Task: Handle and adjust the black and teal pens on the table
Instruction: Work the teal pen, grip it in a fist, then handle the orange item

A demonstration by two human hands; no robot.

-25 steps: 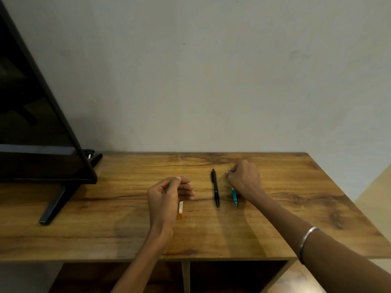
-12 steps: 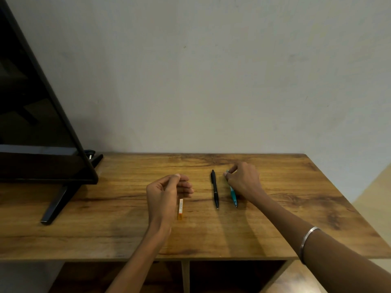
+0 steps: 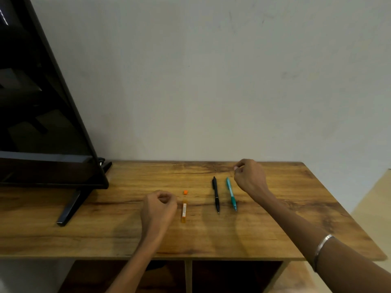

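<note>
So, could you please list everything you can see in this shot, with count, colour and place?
black pen: one, black, flat on the table, centre right
teal pen: one, teal, flat beside the black pen, on its right, apart from it
small tube: one, orange and white, flat, left of the pens
small cap: one, orange, just beyond the tube
screen: one, black, on a stand at the far left
table: one, wood grain, open shelves below
wall: pale grey, behind
bangle: one, silver, right forearm
left hand: curled beside the tube
right hand: curled, right of the teal pen, not holding it
</note>
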